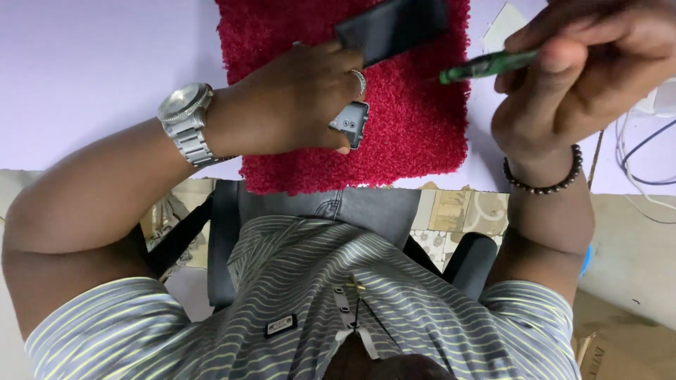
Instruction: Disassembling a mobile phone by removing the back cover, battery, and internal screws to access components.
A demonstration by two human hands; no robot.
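Nearest the camera sits a striped shirt (303, 309) and a black chair (338, 211). Beyond, on the lilac worktop (91, 77), lies a red fluffy mat (415, 134). Over it the left hand (289, 105) is closed around a dark phone (391, 28), whose long axis runs up and rightward. The right hand (577, 70) pinches a green tool (486, 67), tip pointing left toward the phone. White cables (644, 162) trail at the right edge.

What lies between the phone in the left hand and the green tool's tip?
In the head view, only bare red mat lies between the phone in the left hand and the green tool held by the right hand.
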